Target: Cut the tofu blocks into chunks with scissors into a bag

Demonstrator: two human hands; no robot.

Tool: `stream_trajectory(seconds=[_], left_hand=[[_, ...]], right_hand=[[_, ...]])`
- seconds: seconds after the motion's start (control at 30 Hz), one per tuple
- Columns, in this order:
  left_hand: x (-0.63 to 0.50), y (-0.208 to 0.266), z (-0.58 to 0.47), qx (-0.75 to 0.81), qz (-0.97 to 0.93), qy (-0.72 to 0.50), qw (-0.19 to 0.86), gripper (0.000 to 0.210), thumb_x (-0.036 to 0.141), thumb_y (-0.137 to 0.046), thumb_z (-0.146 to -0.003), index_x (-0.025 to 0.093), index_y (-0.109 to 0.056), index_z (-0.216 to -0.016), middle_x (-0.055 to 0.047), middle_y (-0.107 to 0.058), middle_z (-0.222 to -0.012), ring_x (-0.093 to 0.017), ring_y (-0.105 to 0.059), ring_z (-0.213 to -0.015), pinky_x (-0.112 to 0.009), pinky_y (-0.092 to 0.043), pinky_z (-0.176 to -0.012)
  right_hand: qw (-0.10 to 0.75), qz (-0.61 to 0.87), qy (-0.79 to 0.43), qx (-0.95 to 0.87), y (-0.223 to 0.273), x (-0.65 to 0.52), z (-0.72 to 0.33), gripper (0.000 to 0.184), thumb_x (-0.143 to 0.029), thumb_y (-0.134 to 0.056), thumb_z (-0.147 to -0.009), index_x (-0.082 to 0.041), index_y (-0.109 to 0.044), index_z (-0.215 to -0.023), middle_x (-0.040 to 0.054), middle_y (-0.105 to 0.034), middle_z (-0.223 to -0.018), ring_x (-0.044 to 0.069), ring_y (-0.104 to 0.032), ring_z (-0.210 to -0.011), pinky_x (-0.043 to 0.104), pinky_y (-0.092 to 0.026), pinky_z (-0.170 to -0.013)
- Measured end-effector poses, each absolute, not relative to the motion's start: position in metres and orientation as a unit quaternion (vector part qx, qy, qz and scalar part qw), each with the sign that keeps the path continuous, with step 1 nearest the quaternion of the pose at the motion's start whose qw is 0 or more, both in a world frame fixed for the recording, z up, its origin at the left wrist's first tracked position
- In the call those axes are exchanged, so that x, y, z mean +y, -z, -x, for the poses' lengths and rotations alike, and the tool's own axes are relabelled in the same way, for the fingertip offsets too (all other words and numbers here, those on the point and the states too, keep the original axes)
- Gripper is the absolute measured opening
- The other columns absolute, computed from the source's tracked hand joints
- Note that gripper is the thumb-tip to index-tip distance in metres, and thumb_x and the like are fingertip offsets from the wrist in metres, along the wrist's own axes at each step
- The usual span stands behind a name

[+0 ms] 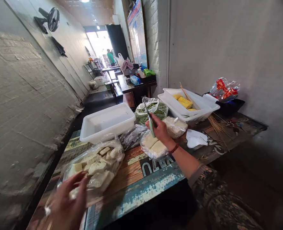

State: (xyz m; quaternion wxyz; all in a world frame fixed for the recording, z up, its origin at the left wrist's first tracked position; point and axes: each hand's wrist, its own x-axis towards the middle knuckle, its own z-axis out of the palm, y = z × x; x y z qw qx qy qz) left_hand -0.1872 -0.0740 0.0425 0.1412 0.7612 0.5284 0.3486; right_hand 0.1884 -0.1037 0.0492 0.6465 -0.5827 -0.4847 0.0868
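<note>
My right hand (160, 128) is wrapped around the light green handle of a knife (151, 127), its blade tilted up and away. Below that hand lies a clear plastic bag with flat pale slabs (158, 147), and just behind is a bag of green leaves or pods (157, 111). My left hand (70, 199), blurred by motion, is at the near left with thumb and fingers apart. It is beside an opened clear bag of pale cut chunks (99, 166) that look like tofu. Whether its fingertips touch the chunks I cannot tell.
A white plastic tub (107, 123) stands behind the chunks. Another white tub (191, 111) at the right holds corn (184, 102) and skewers. A white cloth (196, 138), loose sticks (218, 127) and another pale-filled bag (176, 126) lie nearby. A person (110, 57) stands far back.
</note>
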Motion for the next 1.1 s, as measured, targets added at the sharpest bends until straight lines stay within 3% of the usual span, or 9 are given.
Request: stream_trajectory(seconds=[0.1, 0.2, 0.33, 0.43, 0.57, 0.7, 0.8, 0.97, 1.1], left_hand=[[-0.097, -0.038, 0.122, 0.375, -0.856, -0.316, 0.167, 0.029, 0.044, -0.052, -0.089, 0.023, -0.065, -0.106, -0.007, -0.068, -0.11, -0.027, -0.066, -0.1, -0.043, -0.055, -0.09], [-0.108, -0.033, 0.061, 0.274, -0.91, -0.26, 0.17, 0.027, 0.031, -0.053, -0.09, 0.023, -0.064, -0.114, -0.009, -0.068, -0.117, -0.026, -0.063, -0.109, -0.042, -0.052, -0.095], [-0.119, -0.034, 0.002, 0.201, -0.947, -0.205, 0.142, 0.035, 0.017, -0.057, -0.088, 0.02, -0.06, -0.122, -0.01, -0.065, -0.125, -0.025, -0.059, -0.114, -0.042, -0.046, -0.102], [-0.124, -0.029, -0.025, 0.227, -0.955, -0.156, 0.107, 0.03, 0.024, -0.059, -0.088, 0.018, -0.061, -0.118, -0.01, -0.068, -0.114, -0.025, -0.061, -0.107, -0.04, -0.048, -0.096], [-0.122, -0.014, -0.028, 0.31, -0.942, -0.119, 0.055, 0.021, 0.032, -0.054, -0.092, 0.017, -0.064, -0.102, -0.011, -0.069, -0.098, -0.026, -0.065, -0.095, -0.04, -0.048, -0.087], [-0.121, -0.012, -0.009, 0.367, -0.923, -0.092, 0.077, 0.023, 0.026, -0.05, -0.094, 0.016, -0.062, -0.111, -0.015, -0.07, -0.102, -0.025, -0.068, -0.089, -0.038, -0.049, -0.081], [-0.114, -0.017, -0.003, 0.436, -0.893, -0.067, 0.083, 0.034, 0.024, -0.053, -0.092, 0.016, -0.057, -0.125, -0.017, -0.069, -0.107, -0.027, -0.068, -0.094, -0.037, -0.049, -0.082], [-0.089, -0.017, -0.014, 0.44, -0.888, -0.07, 0.112, 0.062, 0.022, -0.064, -0.079, 0.017, -0.047, -0.139, -0.018, -0.062, -0.121, -0.032, -0.063, -0.107, -0.04, -0.05, -0.087], [-0.064, -0.005, -0.025, 0.385, -0.861, -0.174, 0.285, 0.066, 0.011, -0.062, -0.07, 0.016, -0.052, -0.135, -0.015, -0.063, -0.123, -0.029, -0.059, -0.115, -0.042, -0.045, -0.1]], right_hand=[[0.648, 0.593, -0.111, -0.465, -0.036, -0.108, -0.214, 0.056, -0.041, -0.058, -0.086, -0.016, -0.055, -0.135, 0.0085, -0.074, -0.104, 0.021, -0.07, -0.088, 0.031, -0.057, -0.08], [0.671, 0.566, -0.161, -0.451, -0.025, -0.114, -0.224, 0.064, -0.045, -0.059, -0.085, -0.014, -0.05, -0.14, 0.008, -0.074, -0.096, 0.019, -0.068, -0.076, 0.03, -0.057, -0.069], [0.673, 0.529, -0.257, -0.449, -0.02, -0.128, -0.221, 0.063, -0.046, -0.058, -0.086, -0.021, -0.047, -0.142, 0.0028, -0.073, -0.089, 0.015, -0.064, -0.064, 0.025, -0.053, -0.057], [0.661, 0.512, -0.311, -0.451, -0.017, -0.135, -0.219, 0.06, -0.048, -0.058, -0.086, -0.024, -0.047, -0.141, 0.0018, -0.072, -0.084, 0.015, -0.063, -0.06, 0.025, -0.051, -0.053], [0.58, 0.528, -0.352, -0.511, -0.004, -0.131, -0.22, 0.061, -0.046, -0.058, -0.087, -0.024, -0.046, -0.143, 0.006, -0.074, -0.089, 0.017, -0.065, -0.06, 0.027, -0.052, -0.052], [0.492, 0.612, -0.194, -0.587, 0.003, -0.126, -0.219, 0.057, -0.041, -0.06, -0.086, -0.024, -0.051, -0.14, 0.0109, -0.075, -0.104, 0.026, -0.072, -0.085, 0.037, -0.058, -0.071], [0.425, 0.666, -0.074, -0.609, 0.002, -0.124, -0.222, 0.054, -0.039, -0.059, -0.088, -0.021, -0.053, -0.139, 0.0132, -0.074, -0.111, 0.032, -0.069, -0.101, 0.042, -0.055, -0.084], [0.404, 0.702, -0.037, -0.585, -0.002, -0.119, -0.227, 0.049, -0.036, -0.049, -0.095, -0.016, -0.052, -0.14, 0.0151, -0.073, -0.114, 0.032, -0.069, -0.104, 0.042, -0.054, -0.086], [0.424, 0.695, -0.049, -0.578, 0.0, -0.117, -0.229, 0.048, -0.035, -0.049, -0.095, -0.017, -0.052, -0.139, 0.0144, -0.071, -0.12, 0.03, -0.067, -0.109, 0.04, -0.054, -0.089]])
